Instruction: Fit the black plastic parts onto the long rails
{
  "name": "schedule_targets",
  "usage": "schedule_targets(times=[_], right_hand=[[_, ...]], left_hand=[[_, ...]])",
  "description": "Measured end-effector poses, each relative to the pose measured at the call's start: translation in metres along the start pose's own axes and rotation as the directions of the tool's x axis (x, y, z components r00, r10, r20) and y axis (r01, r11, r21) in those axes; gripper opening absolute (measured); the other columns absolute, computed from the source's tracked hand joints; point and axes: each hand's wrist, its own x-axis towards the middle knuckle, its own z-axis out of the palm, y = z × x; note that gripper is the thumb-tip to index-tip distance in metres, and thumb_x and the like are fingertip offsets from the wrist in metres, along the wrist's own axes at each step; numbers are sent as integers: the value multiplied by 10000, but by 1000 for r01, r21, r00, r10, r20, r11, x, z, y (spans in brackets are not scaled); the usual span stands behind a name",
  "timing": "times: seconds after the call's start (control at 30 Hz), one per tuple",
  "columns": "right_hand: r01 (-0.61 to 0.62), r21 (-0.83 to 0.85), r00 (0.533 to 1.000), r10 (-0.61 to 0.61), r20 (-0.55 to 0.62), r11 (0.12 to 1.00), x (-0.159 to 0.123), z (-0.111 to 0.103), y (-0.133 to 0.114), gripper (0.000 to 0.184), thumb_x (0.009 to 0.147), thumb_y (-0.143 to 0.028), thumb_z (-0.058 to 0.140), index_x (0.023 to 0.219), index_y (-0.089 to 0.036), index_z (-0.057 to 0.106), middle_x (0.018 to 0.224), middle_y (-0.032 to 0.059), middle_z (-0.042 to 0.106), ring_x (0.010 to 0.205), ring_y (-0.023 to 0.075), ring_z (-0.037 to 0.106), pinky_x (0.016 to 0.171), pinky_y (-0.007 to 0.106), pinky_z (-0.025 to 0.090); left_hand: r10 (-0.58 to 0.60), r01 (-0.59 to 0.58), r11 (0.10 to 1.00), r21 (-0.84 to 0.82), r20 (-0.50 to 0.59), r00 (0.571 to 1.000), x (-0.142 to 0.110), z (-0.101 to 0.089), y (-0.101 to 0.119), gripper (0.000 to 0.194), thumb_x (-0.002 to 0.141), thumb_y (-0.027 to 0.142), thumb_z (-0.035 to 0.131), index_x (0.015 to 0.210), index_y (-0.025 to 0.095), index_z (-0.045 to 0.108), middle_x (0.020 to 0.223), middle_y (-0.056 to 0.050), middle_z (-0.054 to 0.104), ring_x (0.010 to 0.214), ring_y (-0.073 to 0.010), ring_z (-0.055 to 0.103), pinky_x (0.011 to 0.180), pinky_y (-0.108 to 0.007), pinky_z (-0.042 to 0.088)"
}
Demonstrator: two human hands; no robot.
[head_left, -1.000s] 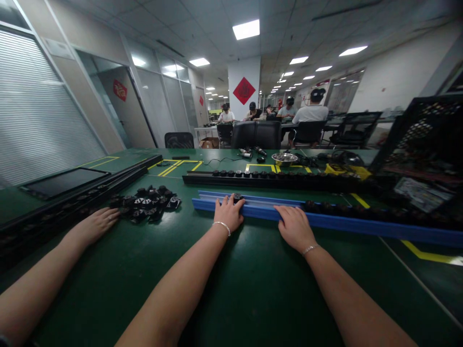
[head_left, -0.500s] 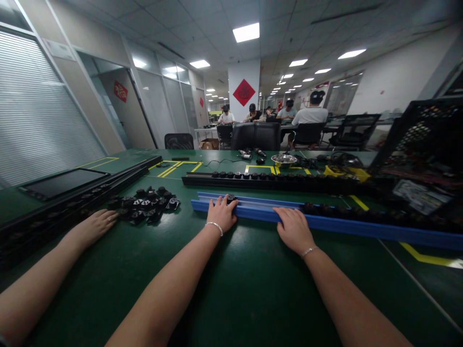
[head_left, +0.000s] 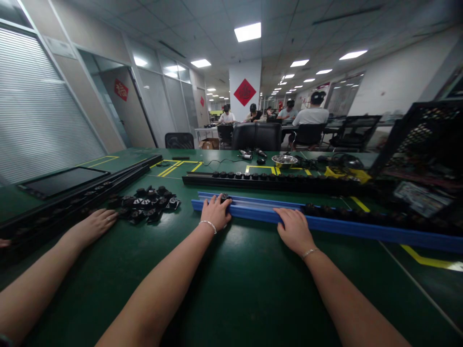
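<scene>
A long blue channel (head_left: pixel 253 210) lies across the green table, with a row of black parts (head_left: pixel 336 210) standing in its right portion. Near its left end, my left hand (head_left: pixel 216 214) has thumb and fingers around a small black part (head_left: pixel 225 197) inside the channel. Its exact kind is partly hidden by my fingers. My right hand (head_left: pixel 295 231) grips the channel's near wall just left of the row, fingertips over the upper edge. Between the two hands, the channel's pale inner floor shows.
A co-worker's hand (head_left: pixel 97 224) rests beside a pile of black parts (head_left: pixel 148 205) at left. Black rails (head_left: pixel 139 174) run along that side. Another black rail (head_left: pixel 198 180) with parts lies behind the blue one. A metal bowl (head_left: pixel 284 160) stands farther back.
My left hand has slid left along the blue channel together with the small black part. My right hand stays in place. Someone's fingertips have appeared at the far left edge.
</scene>
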Motion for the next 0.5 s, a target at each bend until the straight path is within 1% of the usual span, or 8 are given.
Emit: schedule_targets(times=[0.13, 0.33, 0.5], right_hand=[[-13, 3, 1000, 13, -6, 1000, 0, 1, 0, 400, 778, -155, 421, 1144, -172, 580, 1140, 73, 630, 1068, 214, 534, 1005, 421, 303], [-14, 8, 1000, 14, 2, 1000, 1, 1, 0, 400, 779, -158, 415, 1141, -172, 583, 1151, 78, 623, 1074, 213, 526, 1007, 413, 293], [-16, 18, 1000, 16, -4, 1000, 1, 1, 0, 392, 784, -172, 417, 1140, -174, 582, 1146, 83, 623, 1067, 216, 529, 1011, 425, 292]], left_hand=[[-23, 23, 1000, -7, -6, 1000, -2, 0, -6, 521, 768, 404, 498, 1285, 354, 451, 1405, -52, 414, 1253, -294, 387, 1017, -513, 269], [-58, 60, 997, -46, 33, 998, 0, -1, -15, 528, 763, 488, 480, 1276, 363, 456, 1406, -26, 418, 1278, -305, 352, 1026, -538, 243], [-81, 83, 996, -43, 49, 996, -1, -2, -24, 536, 766, 493, 475, 1286, 363, 446, 1416, -25, 406, 1301, -301, 321, 1037, -550, 222]])
